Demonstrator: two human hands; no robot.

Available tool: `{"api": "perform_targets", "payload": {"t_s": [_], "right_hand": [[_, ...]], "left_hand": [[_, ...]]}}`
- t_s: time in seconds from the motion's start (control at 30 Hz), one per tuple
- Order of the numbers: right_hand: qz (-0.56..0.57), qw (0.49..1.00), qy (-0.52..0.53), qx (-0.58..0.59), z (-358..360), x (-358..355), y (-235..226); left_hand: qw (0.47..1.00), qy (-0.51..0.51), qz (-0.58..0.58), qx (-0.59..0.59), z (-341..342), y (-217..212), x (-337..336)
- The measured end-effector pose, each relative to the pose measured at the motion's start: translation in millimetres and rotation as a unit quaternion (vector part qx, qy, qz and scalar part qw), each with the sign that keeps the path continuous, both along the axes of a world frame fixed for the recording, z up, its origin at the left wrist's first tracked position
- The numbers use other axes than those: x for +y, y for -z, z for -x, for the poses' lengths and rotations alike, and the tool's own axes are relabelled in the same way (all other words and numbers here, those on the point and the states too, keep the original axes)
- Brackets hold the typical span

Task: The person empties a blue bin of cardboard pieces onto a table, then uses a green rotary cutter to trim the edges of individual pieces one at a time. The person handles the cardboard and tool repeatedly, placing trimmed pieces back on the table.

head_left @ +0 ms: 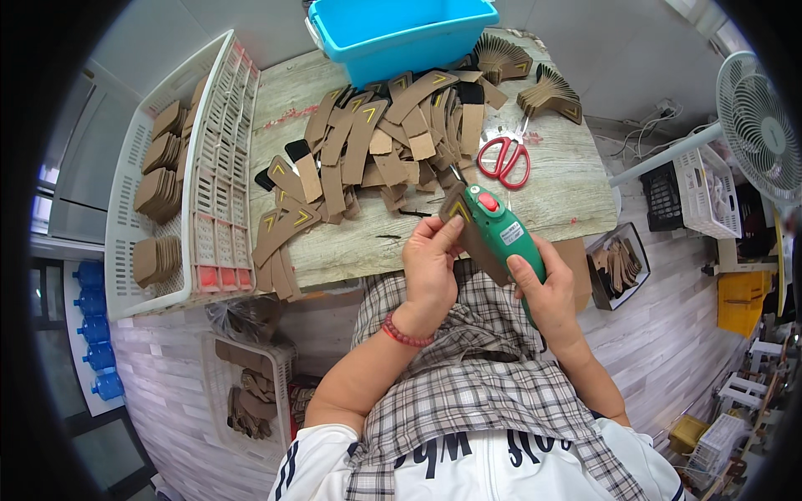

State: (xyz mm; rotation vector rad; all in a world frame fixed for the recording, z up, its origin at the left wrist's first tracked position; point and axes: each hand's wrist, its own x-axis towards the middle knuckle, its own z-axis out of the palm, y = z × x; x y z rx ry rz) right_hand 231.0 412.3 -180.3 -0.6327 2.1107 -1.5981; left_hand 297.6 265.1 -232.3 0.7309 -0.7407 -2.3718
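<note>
My left hand (430, 265) pinches a brown strap-like piece (478, 244) with a yellow chevron near its end. In my right hand (549, 290) is a green electric cutter (506, 232) with a red switch, its narrow metal tip beside the upper end of that piece. The strip runs down alongside the tool's body, its lower end close to my right thumb. Beyond both hands spreads a loose heap of similar brown pieces (364, 144), some with black ends. Red-handled scissors (504, 159) lie on the table just past the cutter.
A blue tub (401, 52) stands at the table's far edge, near fanned stacks of pieces (551, 93). On the left is a white crate (219, 159) holding stacked pieces. A fan (762, 125) stands at right. Crates (288, 392) and an open box (642, 255) sit below the table.
</note>
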Motion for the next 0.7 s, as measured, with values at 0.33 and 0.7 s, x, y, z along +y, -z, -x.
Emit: {"api": "perform_targets", "payload": {"t_s": [0.33,0.7], "right_hand": [[-0.039,0.997,-0.031,-0.057,1,17,-5],[-0.061,0.994,-0.078,-0.044,-4,24,-3]], "left_hand": [[0.974,0.045,0.218,-0.043,-21,-9,-53],[0.94,0.105,0.316,-0.073,-31,-16,-82]]}}
